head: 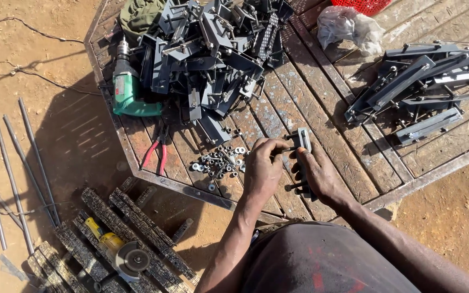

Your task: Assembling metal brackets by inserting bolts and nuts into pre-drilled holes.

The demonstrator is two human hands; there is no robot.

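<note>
Both hands closed on one bracket (303, 142) above the worktop (321, 116): left hand (264, 165) at its top bolt, right hand (321, 176) below. Beside the bracket, washers (219, 161) loose; big pile (210, 54) and smaller stack (424, 89) lying beyond.

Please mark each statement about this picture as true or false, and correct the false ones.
1. Both hands hold one small metal bracket. True.
2. The green drill lies on the sandy ground. False: it lies on the wooden table.
3. Loose washers lie beside the left hand. True.
4. The red-handled pliers are in the right hand. False: they lie on the table.
5. The yellow angle grinder lies on the ground. True.
</note>
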